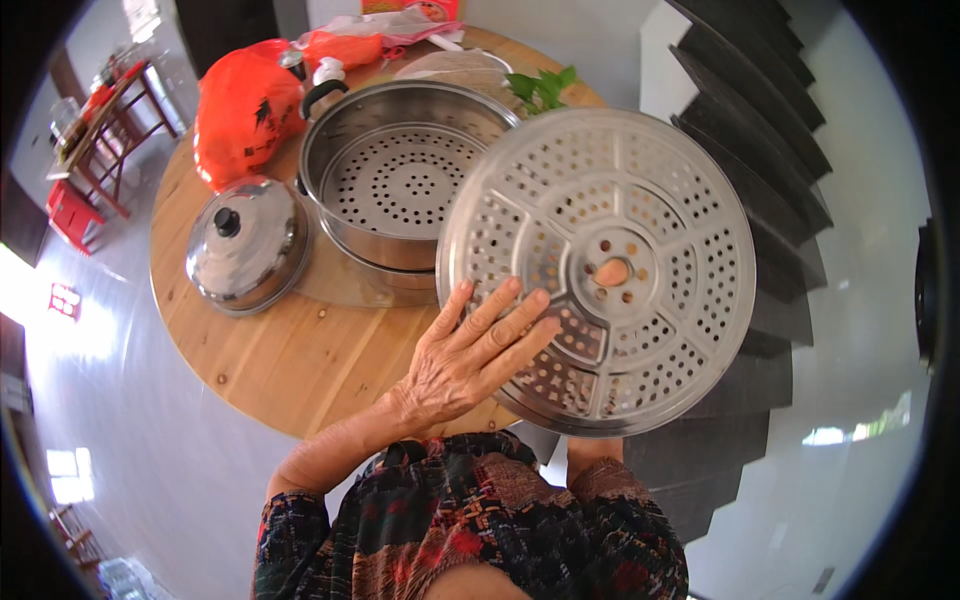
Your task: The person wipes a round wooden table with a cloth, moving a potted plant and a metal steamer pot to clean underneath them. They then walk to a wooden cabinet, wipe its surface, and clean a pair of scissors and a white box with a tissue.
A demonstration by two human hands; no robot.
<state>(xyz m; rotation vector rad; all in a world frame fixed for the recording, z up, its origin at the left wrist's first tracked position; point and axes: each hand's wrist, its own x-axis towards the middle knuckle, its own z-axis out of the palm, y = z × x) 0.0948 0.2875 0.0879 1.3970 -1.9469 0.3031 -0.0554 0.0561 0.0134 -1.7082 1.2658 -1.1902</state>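
Note:
A round, perforated steel steamer rack (680, 200) is held up in front of me at the right, overlapping the table's edge. My left hand (465, 355) lies on its lower left part with the fingers spread flat. Under the rack goes my right forearm; of my right hand (611, 272) only what looks like a fingertip shows through the centre hole, and the rest is hidden. Behind the rack, a two-handled-type steel steamer pot (385, 245) stands without its lid, with another perforated plate (400, 175) inside. A domed steel lid (245, 245) with a black knob rests left of the pot.
The round wooden table (300, 350) also bears a red plastic bag (245, 115), a mesh cover (455, 70) and green leaves (543, 88). Dark stair treads (750, 170) rise close on the right. A red stool (72, 215) stands farther off at the left.

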